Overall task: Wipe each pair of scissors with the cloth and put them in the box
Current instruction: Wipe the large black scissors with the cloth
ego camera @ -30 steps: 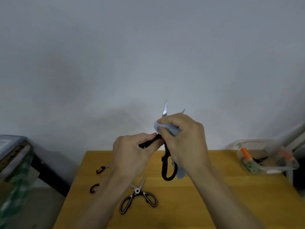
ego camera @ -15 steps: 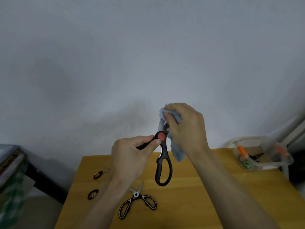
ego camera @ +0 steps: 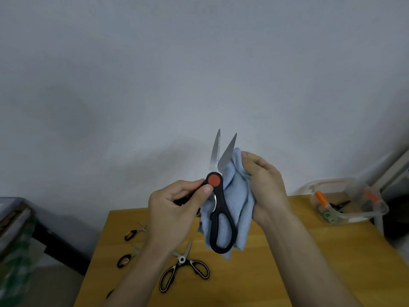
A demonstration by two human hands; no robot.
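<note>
My left hand [ego camera: 174,209] grips one handle of the black kitchen scissors [ego camera: 218,200], which have a red pivot disc. They stand upright with both blades bare and slightly spread. Just to their right my right hand [ego camera: 264,185] holds the bunched light-blue cloth [ego camera: 238,209], which hangs behind the free handle loop and touches the right blade's lower edge. The clear plastic box [ego camera: 352,220] sits at the table's right back corner with orange-handled and green-handled scissors inside.
On the wooden table [ego camera: 254,275] lie black-and-white scissors [ego camera: 183,270] under my left forearm and two small brown-handled scissors [ego camera: 132,233] [ego camera: 125,260] to the left. A dark bench [ego camera: 53,242] stands off the table's left side. A grey wall is behind.
My right hand slid the cloth off the blades and lowered it to the right, leaving both blades uncovered. The scissors stayed upright in my left hand.
</note>
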